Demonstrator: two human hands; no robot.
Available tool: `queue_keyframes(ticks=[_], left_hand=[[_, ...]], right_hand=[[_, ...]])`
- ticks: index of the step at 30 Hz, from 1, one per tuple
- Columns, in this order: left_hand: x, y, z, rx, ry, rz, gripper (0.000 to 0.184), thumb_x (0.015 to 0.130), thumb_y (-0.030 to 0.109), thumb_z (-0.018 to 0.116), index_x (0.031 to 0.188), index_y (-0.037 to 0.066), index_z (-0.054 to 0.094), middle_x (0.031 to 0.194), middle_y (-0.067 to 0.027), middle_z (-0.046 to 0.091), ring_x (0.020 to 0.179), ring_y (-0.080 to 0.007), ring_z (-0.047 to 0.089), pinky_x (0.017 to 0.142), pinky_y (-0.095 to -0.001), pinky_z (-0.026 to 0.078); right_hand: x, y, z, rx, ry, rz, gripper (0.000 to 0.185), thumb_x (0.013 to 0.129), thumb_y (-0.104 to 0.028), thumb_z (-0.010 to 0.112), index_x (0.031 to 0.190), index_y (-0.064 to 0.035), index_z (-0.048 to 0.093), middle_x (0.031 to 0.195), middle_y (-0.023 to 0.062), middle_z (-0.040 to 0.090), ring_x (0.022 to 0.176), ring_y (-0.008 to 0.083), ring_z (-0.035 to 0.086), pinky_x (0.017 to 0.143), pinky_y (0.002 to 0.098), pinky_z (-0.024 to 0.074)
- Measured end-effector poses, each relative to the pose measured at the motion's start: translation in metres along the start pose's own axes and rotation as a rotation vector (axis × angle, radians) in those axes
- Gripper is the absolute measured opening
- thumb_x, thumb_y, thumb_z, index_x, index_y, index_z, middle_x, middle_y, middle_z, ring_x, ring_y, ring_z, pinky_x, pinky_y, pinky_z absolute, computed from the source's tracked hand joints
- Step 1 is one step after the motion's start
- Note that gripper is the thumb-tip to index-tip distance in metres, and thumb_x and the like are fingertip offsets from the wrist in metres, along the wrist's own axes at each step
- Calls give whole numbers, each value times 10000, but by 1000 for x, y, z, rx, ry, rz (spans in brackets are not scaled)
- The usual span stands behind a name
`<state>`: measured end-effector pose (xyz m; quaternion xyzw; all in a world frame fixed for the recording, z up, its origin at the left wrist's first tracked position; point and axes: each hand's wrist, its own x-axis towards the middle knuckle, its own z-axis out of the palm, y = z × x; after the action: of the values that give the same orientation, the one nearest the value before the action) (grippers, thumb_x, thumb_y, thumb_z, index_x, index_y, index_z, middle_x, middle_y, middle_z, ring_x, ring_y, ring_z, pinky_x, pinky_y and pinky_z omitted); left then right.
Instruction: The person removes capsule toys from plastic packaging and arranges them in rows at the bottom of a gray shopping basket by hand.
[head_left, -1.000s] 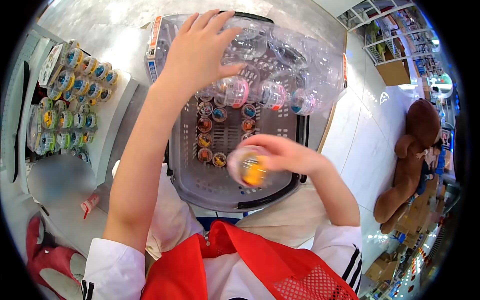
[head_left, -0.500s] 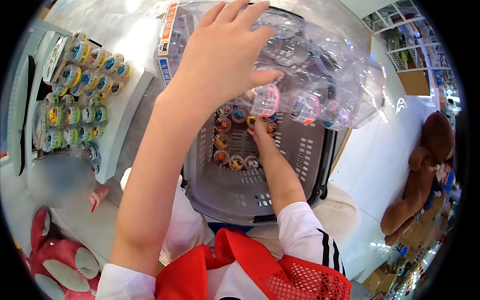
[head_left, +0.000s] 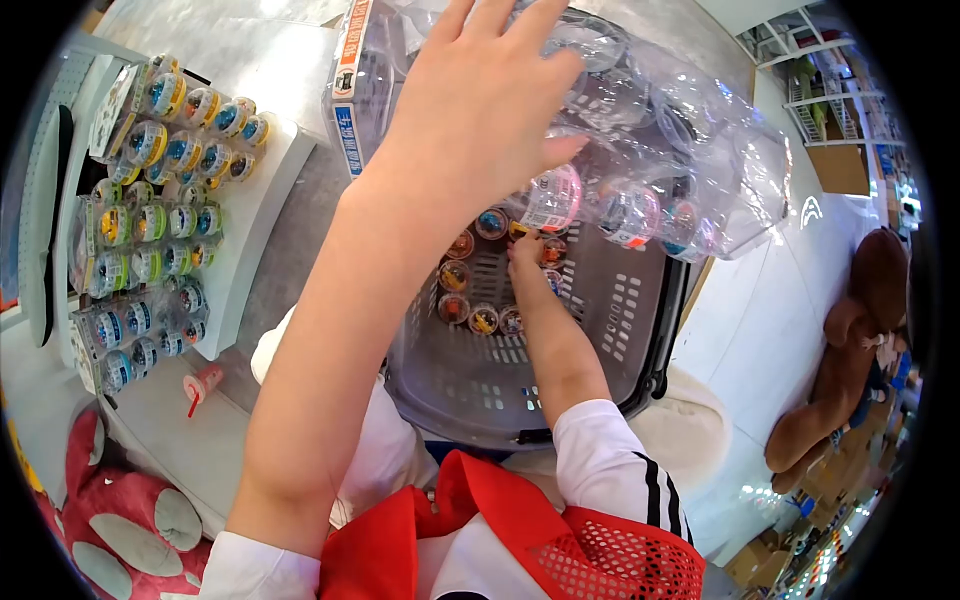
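Note:
My left hand [head_left: 480, 110] rests with spread fingers on a clear plastic package [head_left: 660, 130] lying across the far part of the basket. Three round capsules with pink-edged labels, one of them a labelled capsule [head_left: 630, 212], sit along its near side. Deep in the grey basket [head_left: 450, 385], my right hand [head_left: 527, 250] has its fingers closed on a small capsule with something yellow in it, partly hidden by the fingers. Around that hand, several small clear capsules, among them a yellow-filled capsule [head_left: 484, 320], stand in rows on the basket floor.
At the left, a white shelf [head_left: 250, 230] bears packs of capsules [head_left: 150, 225]. A pink cup [head_left: 203, 383] and a red plush toy [head_left: 130, 510] are at the lower left. On the right are a brown plush toy [head_left: 835, 350] and a cardboard box [head_left: 838, 168].
My right hand has gone from above the basket's near part down to its floor, carrying the yellow capsule. My left hand stays on the package. The whole view has shifted.

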<state>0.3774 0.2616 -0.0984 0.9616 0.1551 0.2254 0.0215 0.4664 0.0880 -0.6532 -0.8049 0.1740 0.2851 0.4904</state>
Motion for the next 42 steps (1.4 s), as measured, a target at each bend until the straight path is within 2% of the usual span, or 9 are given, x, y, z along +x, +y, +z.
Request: queue_keyframes(ticks=[5, 11, 15, 17, 20, 28, 32, 33, 42], left_hand=[[-18, 14, 26, -23, 121, 38, 261, 716, 257, 717, 920, 104, 662, 1272, -24, 514, 1231, -239, 428, 1020, -400, 357], [-18, 18, 29, -10, 171, 108, 122, 724, 189, 696, 806, 111, 652, 961, 11, 619, 1102, -196, 516, 942, -370, 402], [-18, 17, 35, -75, 213, 106, 118, 736, 180, 684, 816, 105, 639, 877, 2, 612, 964, -186, 559, 902, -346, 416], [-16, 15, 38, -76, 254, 122, 124, 743, 179, 678, 823, 96, 631, 865, -3, 611, 912, -186, 567, 889, -334, 418], [-16, 17, 31, -16, 321, 181, 140, 755, 194, 673, 836, 90, 625, 841, -16, 612, 874, -187, 572, 851, -322, 433], [-33, 24, -13, -198, 127, -51, 158, 832, 182, 615, 945, 75, 640, 902, -54, 646, 869, -233, 602, 754, -335, 467], [-36, 18, -21, -243, 13, -144, 180, 819, 197, 637, 961, 86, 638, 875, -49, 658, 844, -214, 614, 755, -328, 471], [-34, 20, -21, -286, -23, -175, 190, 814, 200, 643, 968, 89, 636, 871, -49, 660, 843, -207, 616, 754, -328, 472], [-14, 6, 17, -395, -66, -218, 293, 841, 213, 597, 1126, 144, 592, 902, -60, 677, 873, -239, 636, 780, -359, 490]], right_hand=[[-55, -74, -39, -192, -272, 101, 421, 941, -421, 380, 1016, -16, 469, 623, 101, 542, 464, 204, 524, 386, 299, 403], [-249, -217, -150, -402, -736, -33, 502, 930, -277, 478, 1304, 20, 325, 1210, 174, 498, 820, 214, 632, 714, 307, 505], [-304, -305, -232, -325, -1095, -379, 368, 973, -261, 394, 1124, 34, 554, 1036, 148, 622, 827, 194, 644, 755, 293, 508], [-309, -319, -259, 21, -783, -801, 357, 975, -280, 409, 1000, 19, 601, 823, 112, 653, 686, 178, 632, 680, 288, 513], [-289, -335, -283, 146, 27, -1113, 287, 955, -208, 436, 1090, 15, 555, 1018, 131, 614, 917, 166, 584, 786, 265, 450], [-253, -368, -288, -37, -99, -1062, 606, 828, -297, 638, 1270, 44, 403, 1212, 163, 513, 1105, 220, 498, 907, 339, 399], [-248, -373, -295, -55, -92, -1053, 486, 819, -340, 646, 1099, 48, 564, 971, 131, 632, 841, 183, 608, 748, 301, 465], [-244, -374, -293, -76, 6, -1111, 403, 803, -344, 648, 958, 28, 638, 766, 84, 648, 681, 152, 612, 643, 278, 464], [-227, -400, -283, -397, 105, -909, 365, 753, -369, 666, 837, -16, 707, 726, 65, 673, 666, 126, 609, 640, 255, 456]])
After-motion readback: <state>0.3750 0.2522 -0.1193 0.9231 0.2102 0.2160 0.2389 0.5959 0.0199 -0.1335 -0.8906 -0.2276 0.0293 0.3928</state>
